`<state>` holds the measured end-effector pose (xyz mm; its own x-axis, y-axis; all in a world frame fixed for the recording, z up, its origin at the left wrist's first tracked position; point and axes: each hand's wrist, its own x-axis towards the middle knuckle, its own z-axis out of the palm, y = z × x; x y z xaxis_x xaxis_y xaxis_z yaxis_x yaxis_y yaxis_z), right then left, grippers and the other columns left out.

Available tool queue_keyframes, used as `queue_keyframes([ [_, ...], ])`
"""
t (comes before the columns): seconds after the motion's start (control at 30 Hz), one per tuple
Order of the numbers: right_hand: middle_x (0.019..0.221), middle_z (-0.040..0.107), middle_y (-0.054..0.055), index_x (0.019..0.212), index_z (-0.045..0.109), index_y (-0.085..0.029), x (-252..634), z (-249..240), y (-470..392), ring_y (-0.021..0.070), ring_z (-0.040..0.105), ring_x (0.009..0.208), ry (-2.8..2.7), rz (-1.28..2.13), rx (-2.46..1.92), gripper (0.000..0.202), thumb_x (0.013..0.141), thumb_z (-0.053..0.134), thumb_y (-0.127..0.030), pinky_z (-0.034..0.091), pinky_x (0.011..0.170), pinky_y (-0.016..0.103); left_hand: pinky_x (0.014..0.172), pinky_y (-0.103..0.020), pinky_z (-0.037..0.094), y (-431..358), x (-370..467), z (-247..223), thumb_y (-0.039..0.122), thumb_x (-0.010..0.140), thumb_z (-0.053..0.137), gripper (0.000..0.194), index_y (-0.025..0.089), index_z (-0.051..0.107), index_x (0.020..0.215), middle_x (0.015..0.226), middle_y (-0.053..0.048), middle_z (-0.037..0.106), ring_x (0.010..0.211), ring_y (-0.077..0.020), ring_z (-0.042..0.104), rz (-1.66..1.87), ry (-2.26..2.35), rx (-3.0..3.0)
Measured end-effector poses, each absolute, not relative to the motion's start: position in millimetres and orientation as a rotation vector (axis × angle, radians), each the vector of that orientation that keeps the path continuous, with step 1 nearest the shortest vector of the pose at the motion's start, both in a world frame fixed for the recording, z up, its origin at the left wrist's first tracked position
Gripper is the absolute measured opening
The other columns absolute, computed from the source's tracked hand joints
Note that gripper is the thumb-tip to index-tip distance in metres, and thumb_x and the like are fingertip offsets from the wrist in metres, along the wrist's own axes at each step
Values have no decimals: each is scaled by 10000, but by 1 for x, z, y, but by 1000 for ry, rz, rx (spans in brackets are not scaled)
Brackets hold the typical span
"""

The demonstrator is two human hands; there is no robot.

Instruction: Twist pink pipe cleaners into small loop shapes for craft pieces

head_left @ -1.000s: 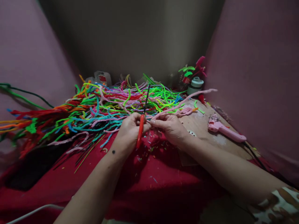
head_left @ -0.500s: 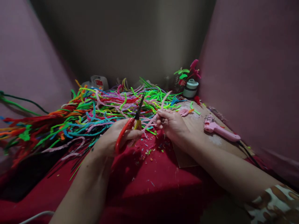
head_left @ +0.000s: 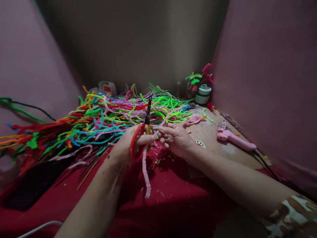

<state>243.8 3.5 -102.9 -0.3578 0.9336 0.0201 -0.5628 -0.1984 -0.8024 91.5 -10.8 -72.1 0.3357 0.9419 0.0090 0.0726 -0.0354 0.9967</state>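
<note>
Your hands met over the desk (head_left: 173,198), in front of the heap of pipe cleaners (head_left: 104,115).
Your left hand (head_left: 128,143) gripped the red pliers (head_left: 138,140); your right hand (head_left: 175,138) pinched a pink pipe cleaner (head_left: 146,172) hanging down between them.

Your left hand (head_left: 128,143) holds red-handled pliers with a yellow inner grip and slim dark jaws (head_left: 141,134); the handles curve down into your palm and the closed tips point up and away, over the heap of coloured stems. Your right hand (head_left: 177,138) pinches a fuzzy pale-pink pipe cleaner (head_left: 145,168) just beside the pliers. One length hangs down, slightly curved, its end near the red cloth. Another runs up right.
</note>
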Motion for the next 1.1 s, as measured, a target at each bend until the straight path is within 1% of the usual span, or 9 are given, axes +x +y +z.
queue_keyframes([
  [0.13, 525, 543, -37, 610, 541, -143, 250, -96, 9, 38, 432, 396, -812, 1694, -665, 166, 684, 673, -211, 254, 340, 163, 424, -221, 323, -12, 92, -72, 239, 545, 702, 272, 175, 450, 622, 484, 50, 484, 409, -86, 434, 944, 978, 1276],
  [0.3, 513, 527, -23, 586, 540, -148, 260, -88, 20, 50, 428, 423, -664, 1612, -678, 155, 722, 610, -129, 264, 370, 185, 410, -207, 315, -11, 89, -74, 254, 594, 678, 232, 170, 463, 619, 483, 45, 487, 409, -79, 430, 893, 988, 1317],
  [0.47, 529, 537, -14, 645, 566, -138, 267, -88, 29, 55, 444, 424, -676, 1559, -671, 116, 759, 582, -155, 262, 364, 176, 417, -215, 304, -7, 82, -75, 282, 629, 661, 234, 169, 459, 592, 489, 37, 466, 420, -80, 422, 830, 991, 1433],
  [0.67, 525, 543, -15, 676, 566, -130, 268, -94, 35, 65, 459, 395, -795, 1427, -676, 148, 806, 520, -183, 269, 342, 180, 408, -201, 270, -4, 78, -71, 303, 585, 699, 322, 179, 405, 623, 495, 70, 413, 417, -65, 387, 802, 1123, 1531],
  [0.77, 553, 578, 3, 686, 575, -119, 267, -93, 34, 72, 488, 418, -827, 1386, -658, 187, 835, 474, -167, 325, 373, 188, 409, -195, 263, -5, 77, -68, 292, 596, 689, 313, 178, 400, 636, 505, 78, 408, 417, -55, 368, 800, 1154, 1540],
  [0.83, 578, 599, 16, 709, 582, -112, 267, -91, 33, 69, 494, 431, -788, 1449, -657, 207, 854, 443, -160, 336, 387, 183, 412, -190, 260, -7, 76, -66, 274, 601, 689, 309, 175, 398, 632, 509, 80, 400, 420, -46, 347, 803, 1161, 1544],
  [0.9, 574, 596, 16, 728, 583, -107, 267, -87, 32, 56, 470, 417, -704, 1541, -673, 216, 862, 416, -136, 308, 373, 171, 424, -189, 270, -9, 75, -65, 265, 606, 700, 300, 169, 418, 641, 522, 77, 409, 436, -47, 358, 790, 1160, 1578],
  [1.03, 517, 516, -30, 792, 576, -108, 271, -82, 31, 32, 374, 374, -615, 1778, -586, 161, 852, 426, -112, 270, 356, 148, 444, -197, 297, -11, 77, -68, 318, 704, 659, 234, 152, 495, 686, 559, 42, 484, 471, -67, 426, 776, 1029, 1604],
  [1.1, 517, 484, -44, 814, 566, -117, 271, -81, 28, 30, 348, 381, -631, 1970, -465, 136, 854, 436, -127, 273, 355, 135, 441, -199, 297, -10, 81, -71, 324, 743, 625, 219, 141, 522, 677, 552, 25, 506, 471, -71, 439, 863, 998, 1564],
])
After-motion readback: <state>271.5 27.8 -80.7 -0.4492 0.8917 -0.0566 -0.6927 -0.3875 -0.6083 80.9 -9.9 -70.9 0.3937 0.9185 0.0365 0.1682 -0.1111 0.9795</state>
